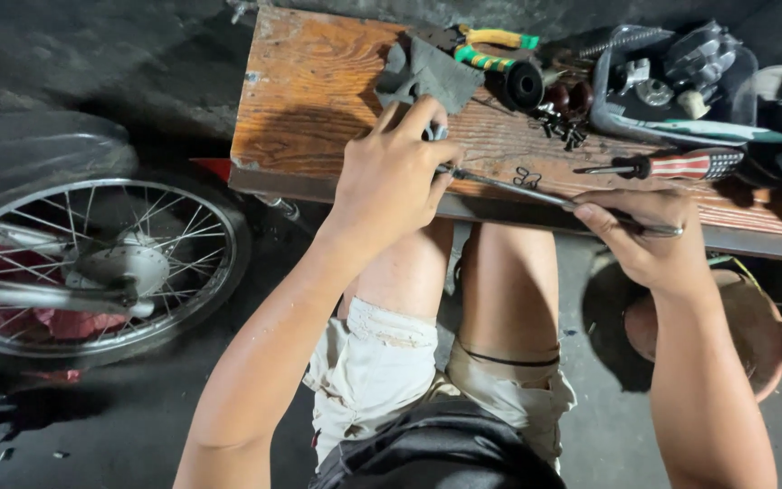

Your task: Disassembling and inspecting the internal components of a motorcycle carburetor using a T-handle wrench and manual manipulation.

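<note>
A long thin metal tool (536, 193) lies across the front edge of a wooden bench (309, 100). My right hand (649, 240) grips its handle end. My left hand (391, 172) closes over a small metal part at the tool's other end, pressing it on the bench; the part is mostly hidden by my fingers. A grey rag (427, 72) lies just beyond my left hand. My bare knees sit under the bench edge.
Green and yellow pliers (491, 50), a black round part (524, 84), small screws (563, 127), a red-striped screwdriver (681, 165) and a clear tray of parts (672, 81) lie on the bench. A spoked motorcycle wheel (92, 267) stands at left on dark concrete.
</note>
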